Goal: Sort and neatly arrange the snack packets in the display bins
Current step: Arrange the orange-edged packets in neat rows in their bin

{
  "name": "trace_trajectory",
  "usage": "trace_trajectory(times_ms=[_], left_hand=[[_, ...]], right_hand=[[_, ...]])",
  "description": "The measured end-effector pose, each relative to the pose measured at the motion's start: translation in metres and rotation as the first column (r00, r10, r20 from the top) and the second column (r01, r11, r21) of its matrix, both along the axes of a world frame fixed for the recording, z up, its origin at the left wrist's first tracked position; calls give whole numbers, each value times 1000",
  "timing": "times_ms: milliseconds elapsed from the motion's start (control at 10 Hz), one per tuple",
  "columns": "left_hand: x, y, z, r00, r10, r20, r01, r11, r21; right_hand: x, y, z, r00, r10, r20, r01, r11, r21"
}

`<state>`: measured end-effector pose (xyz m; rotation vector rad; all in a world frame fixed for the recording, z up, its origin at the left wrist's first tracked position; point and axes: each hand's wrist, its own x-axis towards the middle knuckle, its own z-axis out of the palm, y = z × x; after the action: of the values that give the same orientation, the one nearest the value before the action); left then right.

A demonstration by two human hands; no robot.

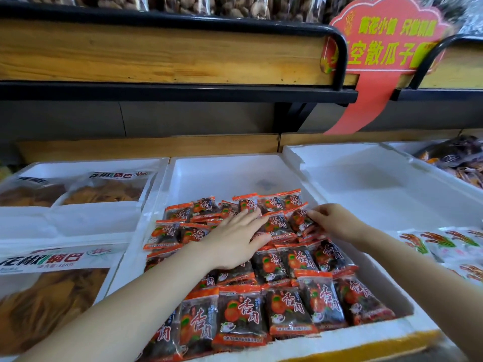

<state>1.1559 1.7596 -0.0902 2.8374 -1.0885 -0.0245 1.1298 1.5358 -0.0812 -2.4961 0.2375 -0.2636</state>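
Note:
Several small red-and-black snack packets (287, 304) fill the near two thirds of a white foam bin (222, 173) in the middle. They lie in rough rows, the front ones neat, the far ones crooked. My left hand (232, 239) lies flat, fingers straight, pressing on packets in the middle of the pile. My right hand (337, 220) is at the right side of the far rows, and its fingertips pinch the edge of one packet (300, 218). The far strip of the bin's floor is bare.
A white foam bin (366, 173) to the right holds white packets with green and orange print (444, 244) at its near end. On the left lie large clear bags of yellow chips (52, 296). A wooden shelf (156, 53) with a black frame overhangs the back, with a red sign (384, 48).

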Motion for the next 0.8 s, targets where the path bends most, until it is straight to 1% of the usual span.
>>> trace_trajectory(times_ms=[100,300,500,600,700,800], left_hand=[[0,0,-2,1000,1,14,-1,999,32],[1,-2,-6,999,7,32,-9,999,52],[3,0,-1,1000,-2,8,1,1000,17],[-7,8,10,997,26,71,-23,999,-40],[-21,21,18,983,62,173,-41,991,-126],[-51,48,22,948,135,289,-65,969,-240]], right_hand=[[4,1,-2,1000,-18,4,18,999,-45],[12,9,-16,1000,27,3,-27,1000,-6],[7,15,-13,1000,22,12,-23,999,36],[-4,20,-8,998,-6,66,4,999,40],[-20,29,-2,970,3,244,7,999,-42],[-65,52,-2,918,209,338,-134,964,-230]])
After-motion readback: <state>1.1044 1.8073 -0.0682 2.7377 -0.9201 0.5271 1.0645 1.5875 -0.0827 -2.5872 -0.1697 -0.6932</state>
